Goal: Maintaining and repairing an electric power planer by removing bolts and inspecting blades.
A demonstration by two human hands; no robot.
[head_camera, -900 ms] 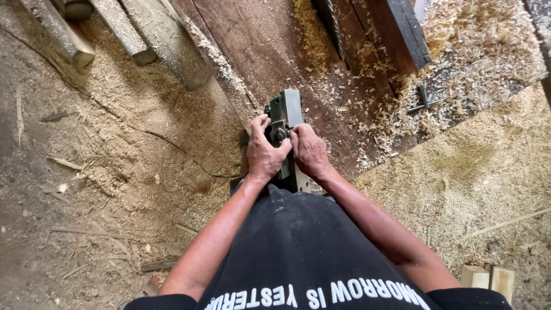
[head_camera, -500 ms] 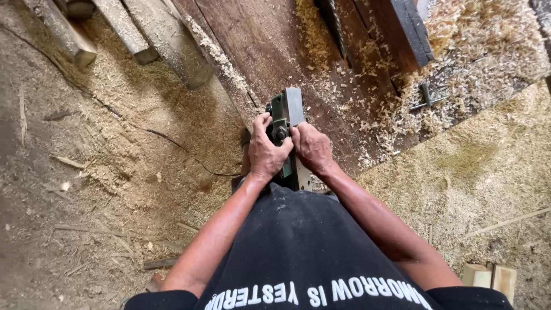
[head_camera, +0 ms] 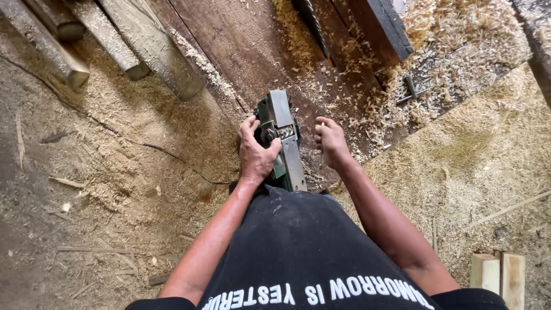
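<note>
A green and grey electric hand planer point(head_camera: 280, 136) lies upside down on a dark wooden board point(head_camera: 241, 51), its flat metal sole facing up. My left hand point(head_camera: 256, 152) grips the planer's left side, thumb near a round knob. My right hand point(head_camera: 329, 140) hovers just right of the planer with fingers loosely curled, holding nothing I can make out. My black shirt fills the bottom of the view.
Sawdust and wood shavings point(head_camera: 115, 172) cover the ground on both sides. Several grey timbers point(head_camera: 129, 49) lie at the upper left. A dark plank point(head_camera: 390, 28) and a small metal tool point(head_camera: 410, 89) sit at the upper right. Pale wood blocks point(head_camera: 499, 275) stand at lower right.
My right hand has come off the planer and moved a little to the right. My left hand keeps its grip on the planer.
</note>
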